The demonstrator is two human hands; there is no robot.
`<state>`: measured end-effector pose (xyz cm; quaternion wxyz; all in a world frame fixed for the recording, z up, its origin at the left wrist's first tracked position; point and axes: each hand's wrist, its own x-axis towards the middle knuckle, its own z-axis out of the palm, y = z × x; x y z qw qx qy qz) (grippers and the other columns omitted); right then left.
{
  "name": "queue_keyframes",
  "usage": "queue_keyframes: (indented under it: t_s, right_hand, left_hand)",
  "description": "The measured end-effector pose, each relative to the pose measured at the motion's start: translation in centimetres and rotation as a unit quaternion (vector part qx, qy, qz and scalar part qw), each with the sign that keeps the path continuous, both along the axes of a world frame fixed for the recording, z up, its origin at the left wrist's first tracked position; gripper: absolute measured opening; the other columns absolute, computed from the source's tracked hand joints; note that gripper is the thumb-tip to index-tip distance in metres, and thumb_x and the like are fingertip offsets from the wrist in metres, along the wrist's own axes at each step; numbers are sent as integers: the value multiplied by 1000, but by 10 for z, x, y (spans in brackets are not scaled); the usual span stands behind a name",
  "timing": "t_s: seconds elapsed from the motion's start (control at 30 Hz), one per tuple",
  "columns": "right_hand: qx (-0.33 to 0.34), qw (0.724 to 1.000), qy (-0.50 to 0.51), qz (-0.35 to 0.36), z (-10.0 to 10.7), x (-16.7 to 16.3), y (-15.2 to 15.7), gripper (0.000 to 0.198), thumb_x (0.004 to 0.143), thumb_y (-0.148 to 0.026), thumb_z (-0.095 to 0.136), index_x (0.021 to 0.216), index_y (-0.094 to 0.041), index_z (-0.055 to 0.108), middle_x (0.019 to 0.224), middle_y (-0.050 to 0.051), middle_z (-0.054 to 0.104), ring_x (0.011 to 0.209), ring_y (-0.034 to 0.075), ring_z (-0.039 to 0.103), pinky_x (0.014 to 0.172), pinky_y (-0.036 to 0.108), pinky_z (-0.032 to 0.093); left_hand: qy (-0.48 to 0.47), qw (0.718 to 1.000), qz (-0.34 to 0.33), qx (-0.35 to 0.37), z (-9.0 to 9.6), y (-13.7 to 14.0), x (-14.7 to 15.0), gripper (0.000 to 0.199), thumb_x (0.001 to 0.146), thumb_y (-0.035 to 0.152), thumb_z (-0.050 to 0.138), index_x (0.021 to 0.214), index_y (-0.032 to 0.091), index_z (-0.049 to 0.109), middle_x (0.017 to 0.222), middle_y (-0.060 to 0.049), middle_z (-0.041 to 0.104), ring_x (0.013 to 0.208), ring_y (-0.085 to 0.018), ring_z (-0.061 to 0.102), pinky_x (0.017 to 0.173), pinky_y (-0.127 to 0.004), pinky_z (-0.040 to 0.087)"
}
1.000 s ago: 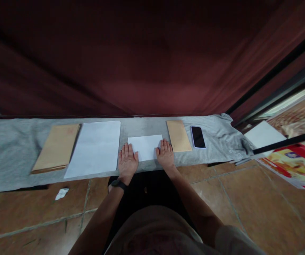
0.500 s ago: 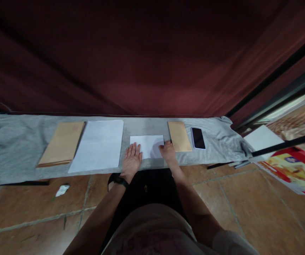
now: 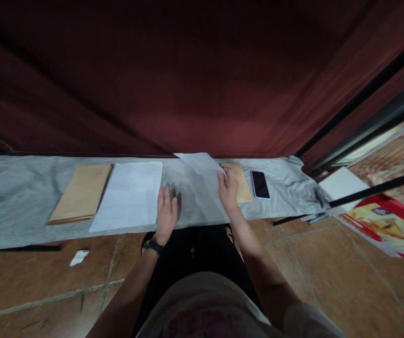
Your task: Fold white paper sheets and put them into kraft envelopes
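A folded sheet of white paper (image 3: 202, 162) is tilted up above the cloth, pinched at its right end by my right hand (image 3: 228, 187). That hand partly covers a brown envelope (image 3: 243, 183) lying on the cloth behind it. My left hand (image 3: 167, 211) is open with its fingers apart and holds nothing. It hovers or rests just right of a stack of large white paper (image 3: 127, 195); whether it touches the cloth I cannot tell. Left of the white stack lies a pile of brown envelopes (image 3: 82, 190).
A grey cloth (image 3: 19, 202) covers the narrow table. To the right lies a phone (image 3: 260, 184) with a dark screen. Behind hangs a dark red curtain (image 3: 202, 84). A red and yellow box (image 3: 388, 225) stands at the right, and a crumpled white tissue (image 3: 79, 257) is on the tiled floor.
My right hand has lifted the folded paper off the cloth, raising it away from me. My left hand has come off the paper and moved left toward the white stack.
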<state>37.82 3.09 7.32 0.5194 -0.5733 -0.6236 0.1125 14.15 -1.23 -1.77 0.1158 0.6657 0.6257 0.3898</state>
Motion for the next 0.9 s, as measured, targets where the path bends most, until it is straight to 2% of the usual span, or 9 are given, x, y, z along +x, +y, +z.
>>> queue_keyframes:
  t_s: [0.07, 0.13, 0.23, 0.33, 0.43, 0.53, 0.67, 0.77, 0.9]
  right_hand:
    - [14, 995, -70, 66, 3, -4, -7, 33, 107, -33, 36, 119, -18, 63, 120, 10, 70, 115, 21, 63, 103, 36, 49]
    - [-3, 980, -144, 134, -9, -7, -16, 32, 105, -23, 37, 122, -21, 64, 126, 8, 69, 122, 20, 61, 110, 39, 45]
    - [-50, 956, -230, 176, -44, -9, -34, 34, 99, -12, 44, 123, -23, 66, 124, 6, 71, 122, 21, 62, 117, 44, 41]
    - [-70, 943, -259, 197, -81, -5, -54, 39, 95, -5, 47, 122, -22, 68, 123, 7, 73, 122, 20, 64, 117, 43, 42]
    - [-70, 939, -264, 208, -103, -1, -70, 42, 93, -4, 48, 126, -21, 67, 131, 7, 70, 126, 19, 62, 118, 42, 42]
    - [-69, 932, -276, 223, -112, 1, -79, 47, 95, -6, 49, 137, -22, 63, 142, 7, 64, 133, 19, 58, 120, 42, 41]
    - [-65, 928, -296, 218, -117, -1, -81, 46, 97, -9, 50, 139, -21, 62, 143, 8, 63, 135, 20, 57, 122, 43, 39]
    - [-65, 931, -298, 202, -119, -3, -81, 43, 95, -11, 53, 136, -19, 65, 139, 10, 66, 132, 22, 59, 122, 43, 39]
    - [-62, 932, -287, 212, -119, -2, -81, 46, 95, -12, 52, 139, -20, 62, 141, 10, 65, 133, 21, 59, 121, 44, 40]
  left_hand:
    - [-23, 1000, 8, 2, 0, 0, -3, 63, 105, 46, 29, 159, 14, 30, 170, -15, 20, 157, -25, 19, 129, -47, 22]
    - [-39, 999, 16, -3, -2, -2, -6, 62, 105, 47, 28, 158, 13, 32, 169, -17, 23, 157, -25, 22, 129, -46, 22]
    - [-50, 998, 23, -10, -7, -9, -10, 61, 106, 47, 28, 157, 14, 36, 167, -16, 29, 155, -24, 26, 128, -45, 25]
    - [-39, 999, 14, -12, -8, -13, -10, 58, 106, 46, 29, 156, 19, 39, 166, -13, 31, 154, -23, 29, 127, -45, 28]
    - [-5, 999, -38, -27, -3, -9, -5, 56, 106, 44, 28, 154, 19, 41, 165, -11, 35, 153, -22, 31, 127, -45, 29]
    - [71, 984, -154, -49, 1, 6, 10, 55, 106, 42, 27, 153, 19, 44, 164, -9, 38, 153, -21, 32, 126, -44, 31]
    - [177, 939, -287, -70, -2, 31, 40, 54, 106, 40, 28, 153, 20, 46, 164, -7, 39, 154, -18, 29, 127, -41, 27]
    - [219, 913, -332, -88, -8, 46, 59, 52, 106, 40, 29, 152, 24, 48, 163, -5, 40, 155, -19, 27, 128, -44, 21]
    - [244, 903, -343, -86, -12, 67, 64, 51, 106, 43, 32, 152, 30, 48, 164, -1, 39, 155, -21, 26, 128, -47, 19]
